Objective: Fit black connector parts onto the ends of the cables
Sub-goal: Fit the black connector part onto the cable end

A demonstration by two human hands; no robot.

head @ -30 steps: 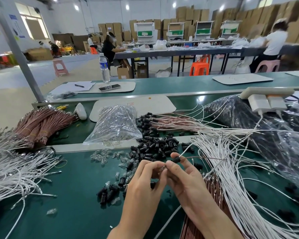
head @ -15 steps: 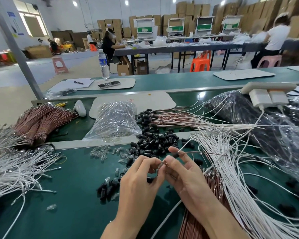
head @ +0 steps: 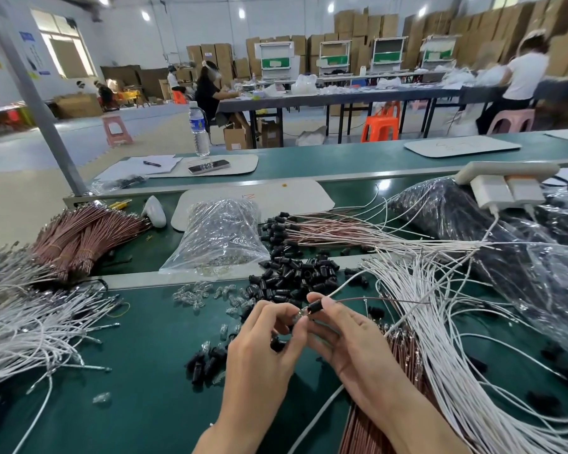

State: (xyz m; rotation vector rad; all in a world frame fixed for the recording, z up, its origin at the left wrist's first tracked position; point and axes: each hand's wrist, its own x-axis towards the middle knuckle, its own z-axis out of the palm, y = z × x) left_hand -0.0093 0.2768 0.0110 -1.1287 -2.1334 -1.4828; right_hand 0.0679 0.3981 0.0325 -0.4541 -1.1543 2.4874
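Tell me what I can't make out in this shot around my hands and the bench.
Head view:
- Seating of black connector on the cable: covered by fingertips of left hand and right hand.
- Dark bag contents: glare on plastic.
- White cables: far ends cut off by right edge.

On the far lane of the green desk (head: 325, 160) I see a water bottle (head: 199, 131), a phone (head: 209, 166) lying on a white mat (head: 243, 163), and a pen (head: 152, 163) on paper sheets (head: 128, 168). At right, a white power strip (head: 505, 168) carries two chargers (head: 492, 191). Beyond stand an orange stool (head: 381, 124), a pink stool (head: 117, 129) and stacked cardboard boxes (head: 358, 22).
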